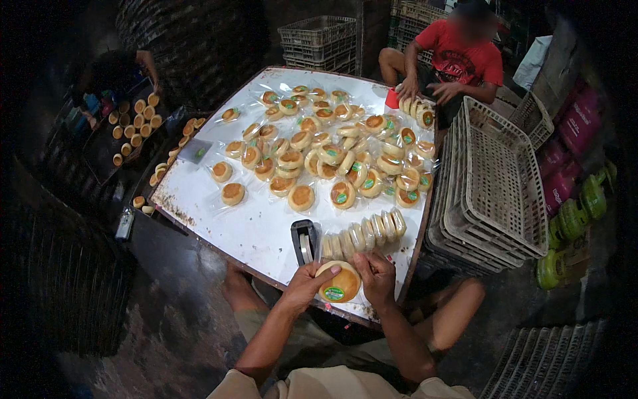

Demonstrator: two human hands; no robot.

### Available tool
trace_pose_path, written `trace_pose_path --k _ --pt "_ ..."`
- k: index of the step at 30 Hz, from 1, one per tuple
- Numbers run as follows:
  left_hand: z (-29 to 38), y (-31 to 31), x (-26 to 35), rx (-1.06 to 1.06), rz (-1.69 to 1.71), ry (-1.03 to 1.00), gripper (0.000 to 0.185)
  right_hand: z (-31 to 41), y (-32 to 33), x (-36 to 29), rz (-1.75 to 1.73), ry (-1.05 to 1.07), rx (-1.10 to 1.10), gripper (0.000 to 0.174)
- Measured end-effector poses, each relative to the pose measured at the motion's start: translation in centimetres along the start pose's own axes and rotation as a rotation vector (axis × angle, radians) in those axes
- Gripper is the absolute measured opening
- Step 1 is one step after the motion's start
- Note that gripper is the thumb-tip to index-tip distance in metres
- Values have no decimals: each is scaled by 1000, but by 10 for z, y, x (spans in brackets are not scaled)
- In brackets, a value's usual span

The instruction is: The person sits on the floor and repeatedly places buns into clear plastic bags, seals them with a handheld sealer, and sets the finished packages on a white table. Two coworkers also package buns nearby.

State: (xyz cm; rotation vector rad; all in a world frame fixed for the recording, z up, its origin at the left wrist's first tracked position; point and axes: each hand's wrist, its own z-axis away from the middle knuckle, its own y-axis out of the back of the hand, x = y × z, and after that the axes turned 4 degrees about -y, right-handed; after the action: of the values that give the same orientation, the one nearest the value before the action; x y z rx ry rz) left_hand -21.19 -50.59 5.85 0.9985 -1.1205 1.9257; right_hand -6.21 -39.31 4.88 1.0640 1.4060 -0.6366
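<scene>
My left hand (310,280) grips a round, flat pastry (344,282) with a browned top and a green label, its thumb resting on the upper face. Clear plastic around this pastry is partly visible. At the pastry's upper right, my right hand (378,279) has its fingers curled and pinches what looks like the edge of the wrapper. Just beyond both hands stands a row of wrapped pastries (366,233) on edge, pressed side by side. Left of that row, a black tape dispenser (303,242) with a roll of tape sits on the white tabletop (239,229).
Many bagged pastries (301,158) lie loosely across the table's middle. A person in a red shirt (456,55) handles a row of pastries (416,110) at the far right corner. Stacked plastic crates (503,174) flank the right edge. Another person's arm (148,70) reaches over pastries (139,119) at left.
</scene>
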Motion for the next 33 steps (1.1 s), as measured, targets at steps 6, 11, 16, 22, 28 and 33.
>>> trace_pose_path --k 6,11,16,22,28,33 --pt "8 -6 4 111 152 -140 41 2 4 2 -107 -288 -145 23" --pt "13 -15 0 199 128 -257 38 15 -19 -12 50 146 215 40" --pt "17 -10 0 74 -62 -375 35 34 -23 -24 127 278 5 51" --pt "16 -18 2 467 -919 -1019 39 30 -14 -20 -582 -341 -238 29" --pt "26 -10 4 70 -748 -584 33 17 1 -24 -280 79 -318 28" --pt "28 -7 3 192 -652 -209 30 3 14 -25 -373 -98 -307 21"
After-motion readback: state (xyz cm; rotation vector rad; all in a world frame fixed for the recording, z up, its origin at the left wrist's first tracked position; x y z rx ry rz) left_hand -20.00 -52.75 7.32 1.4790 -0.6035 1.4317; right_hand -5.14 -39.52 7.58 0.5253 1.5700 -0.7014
